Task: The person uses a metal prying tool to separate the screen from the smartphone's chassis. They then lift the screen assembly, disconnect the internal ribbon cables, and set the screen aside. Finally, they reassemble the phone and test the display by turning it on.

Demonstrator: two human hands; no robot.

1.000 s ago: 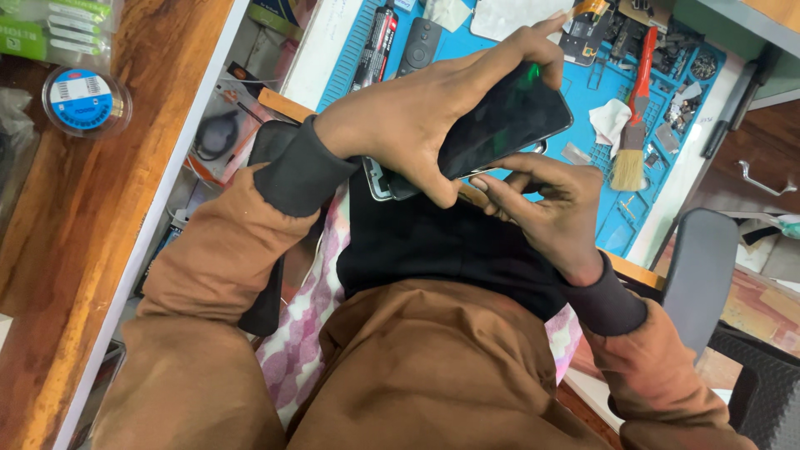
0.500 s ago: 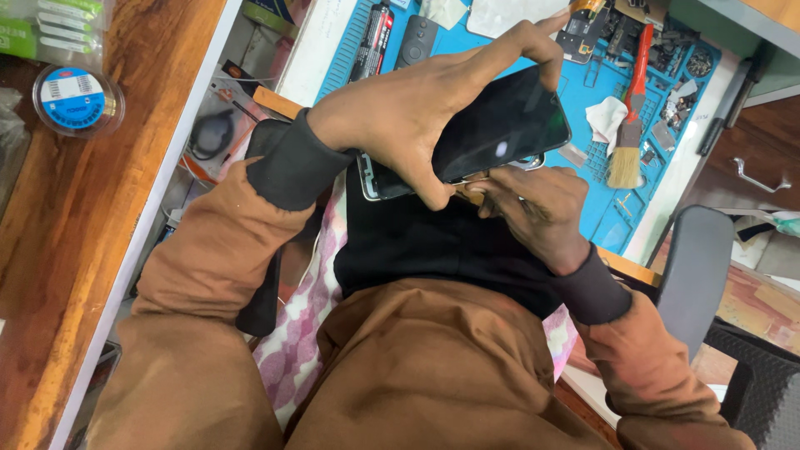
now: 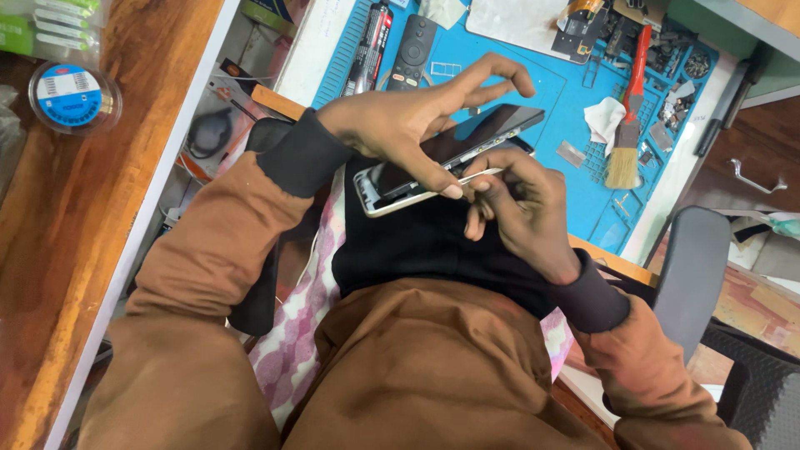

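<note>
I see the left hand (image 3: 408, 125) holding a smartphone (image 3: 450, 158) in the air above the lap, at the near edge of the blue work mat (image 3: 567, 92). The thumb presses on the phone's near long edge and the palm cups its left half, while the fingers (image 3: 492, 79) arch spread over the dark screen without gripping it. The phone's long axis runs from lower left to upper right, its right end pointing away toward the mat, its left end toward the left sleeve. The dark screen panel seems lifted a little off the pale frame along the near edge, so a thin gap shows there.

My right hand (image 3: 521, 204) sits just near and right of the phone, touching it. Its thumb and forefinger pinch a thin pale pry tool (image 3: 475, 177), the other fingers curled under. The tool lies almost parallel to the phone's long axis, its tip at the seam on the near edge, about the middle. I judge the right hand the working one and the left the clamp.

On the far surface lie a black remote (image 3: 414, 50), a red-handled brush (image 3: 629, 112) and small parts; a round blue-lidded tin (image 3: 73, 96) rests far left on wood
</note>
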